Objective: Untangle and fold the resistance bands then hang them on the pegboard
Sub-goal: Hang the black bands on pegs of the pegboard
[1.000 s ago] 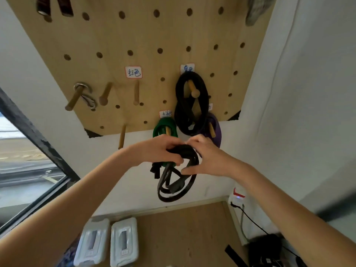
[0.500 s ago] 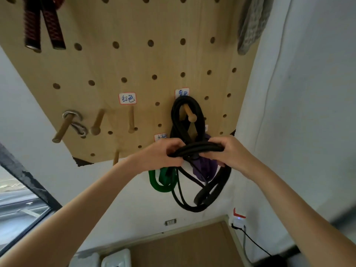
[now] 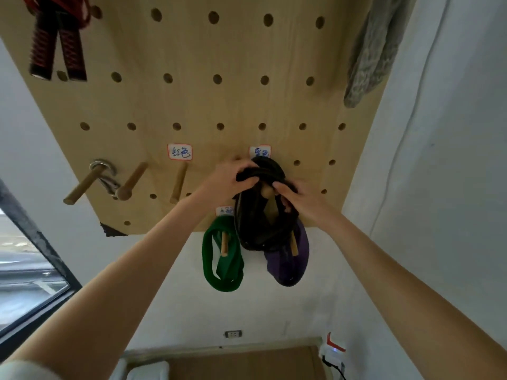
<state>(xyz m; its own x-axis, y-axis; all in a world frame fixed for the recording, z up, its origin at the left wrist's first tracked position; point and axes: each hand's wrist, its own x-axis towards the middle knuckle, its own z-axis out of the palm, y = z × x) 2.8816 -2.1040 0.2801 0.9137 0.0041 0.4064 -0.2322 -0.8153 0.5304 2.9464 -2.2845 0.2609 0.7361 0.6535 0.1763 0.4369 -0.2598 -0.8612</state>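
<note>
Both hands, left point(image 3: 229, 178) and right point(image 3: 297, 200), gripped our black band point(image 3: 263, 174) over a pegboard point(image 3: 219, 105) peg point(image 3: 265, 192), frame centre.

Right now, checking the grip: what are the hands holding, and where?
Both hands, left hand and right hand, grip the black band bundle at its top.
</note>
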